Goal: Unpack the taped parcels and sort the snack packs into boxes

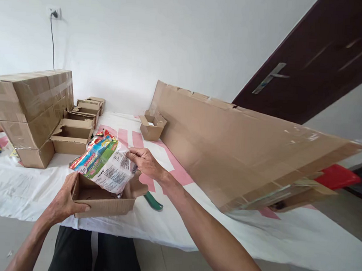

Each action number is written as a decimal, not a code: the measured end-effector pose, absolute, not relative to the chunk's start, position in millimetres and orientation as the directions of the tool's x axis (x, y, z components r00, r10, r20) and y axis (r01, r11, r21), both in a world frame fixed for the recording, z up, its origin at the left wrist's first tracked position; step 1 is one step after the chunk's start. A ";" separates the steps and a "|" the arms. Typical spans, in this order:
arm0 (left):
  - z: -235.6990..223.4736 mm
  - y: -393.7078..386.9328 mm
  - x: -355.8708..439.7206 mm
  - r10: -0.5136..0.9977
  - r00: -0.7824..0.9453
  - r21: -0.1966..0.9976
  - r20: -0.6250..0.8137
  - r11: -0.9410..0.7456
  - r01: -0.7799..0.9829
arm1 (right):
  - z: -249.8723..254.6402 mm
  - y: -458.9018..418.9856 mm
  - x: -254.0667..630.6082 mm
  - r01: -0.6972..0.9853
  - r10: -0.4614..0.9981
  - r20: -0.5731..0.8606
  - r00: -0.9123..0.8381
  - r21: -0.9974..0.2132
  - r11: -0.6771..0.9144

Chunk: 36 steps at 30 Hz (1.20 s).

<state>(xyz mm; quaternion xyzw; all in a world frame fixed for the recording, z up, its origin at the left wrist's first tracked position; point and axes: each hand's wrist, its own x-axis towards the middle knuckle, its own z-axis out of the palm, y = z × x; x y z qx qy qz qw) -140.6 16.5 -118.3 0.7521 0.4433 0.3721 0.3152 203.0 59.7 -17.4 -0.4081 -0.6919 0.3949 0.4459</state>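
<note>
Printed bag (107, 163) slants, partly inside the mouth of an open carton (107, 209), right hand (146, 163) pinching its edge, left hand (65, 197) grasping the carton's side, green object (153, 201) near.

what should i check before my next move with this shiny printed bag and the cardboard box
1. Right hand has a grip on the shiny multicoloured printed bag: ok, fingers on its white printed side.
2. Left hand steadies the open brown cardboard box: ok, it holds the left end.
3. Bag level: not ok, it tilts over the box opening.
4. Curved green object outside the box: ok, it lies beside it on the white cloth.
5. Box floor empty: cannot tell, the bag hides part.
6. Bag sealed all round: cannot tell.
</note>
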 end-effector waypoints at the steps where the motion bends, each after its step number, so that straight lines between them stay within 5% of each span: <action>1: -116.3 16.6 -143.9 0.901 0.335 0.797 0.276 -0.409 0.444 | -16.9 59.9 201.8 0.153 0.925 0.289 -0.245 -0.931 0.332; 6: -83.4 18.3 -148.7 0.924 0.183 0.787 0.336 -0.383 0.484 | -30.6 56.9 180.6 -0.080 0.947 0.293 -0.131 -0.955 0.285; 10: -44.9 23.1 -117.5 0.920 0.229 0.925 0.317 -0.354 0.141 | -37.2 58.6 156.2 -0.139 0.936 0.338 -0.101 -0.936 0.323; 13: -29.4 28.3 -96.4 0.927 0.091 0.931 0.363 -0.364 -0.006 | -34.6 59.4 148.6 -0.180 0.932 0.357 -0.068 -0.923 0.340; 17: -27.7 35.6 -95.8 0.705 0.091 0.627 0.703 -0.676 0.387 | -31.8 55.9 155.3 -0.283 0.964 0.186 -0.192 -0.951 0.127; 19: -31.5 40.1 -100.0 0.608 0.223 0.440 0.762 -0.738 0.511 | -32.0 54.6 157.8 -0.307 0.940 0.101 -0.326 -0.952 -0.004; 21: -36.5 45.1 -103.0 0.584 0.300 0.372 0.755 -0.757 0.536 | -33.1 55.0 156.5 -0.325 0.922 0.071 -0.380 -0.944 -0.061; 25: -47.0 54.4 -107.2 0.702 0.163 0.594 0.693 -0.685 0.422 | -38.1 58.2 149.3 -0.409 0.941 0.127 -0.312 -0.912 -0.013; 29: -54.0 58.0 -108.9 0.953 0.117 0.958 0.280 -0.286 0.032 | -40.0 58.7 145.2 -0.438 0.948 0.190 -0.256 -0.897 0.062; 31: -52.8 56.0 -105.4 0.963 0.234 0.984 0.136 -0.103 -0.148 | -37.6 58.3 143.9 -0.417 0.944 0.213 -0.253 -0.904 0.092; 36: -35.7 48.1 -88.9 0.931 0.339 0.946 0.136 -0.020 -0.324 | -31.9 62.0 141.7 -0.352 0.947 0.253 -0.197 -0.920 0.172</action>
